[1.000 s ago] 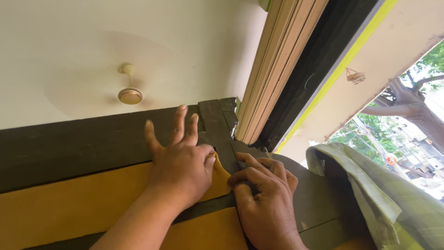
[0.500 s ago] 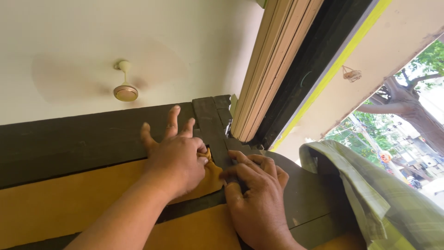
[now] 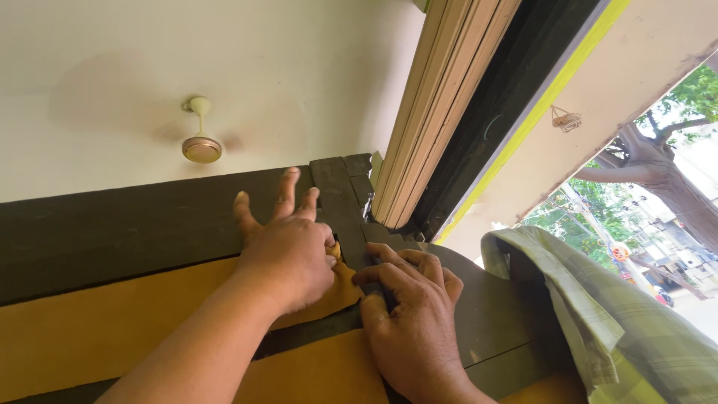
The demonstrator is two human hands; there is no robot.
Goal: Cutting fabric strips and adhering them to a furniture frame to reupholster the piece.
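Up on the left, a ceiling fan [image 3: 200,144] hangs from the pale ceiling. Below it the left hand [image 3: 288,251] lies flat on the dark wooden frame [image 3: 134,232], fingers spread wide, palm pressing the yellow-orange sheet [image 3: 97,329]. Touching it, the right hand [image 3: 407,310] has fingers curled, pinching the sheet's corner against the frame. On the right, a green checked cloth [image 3: 598,314] is draped.
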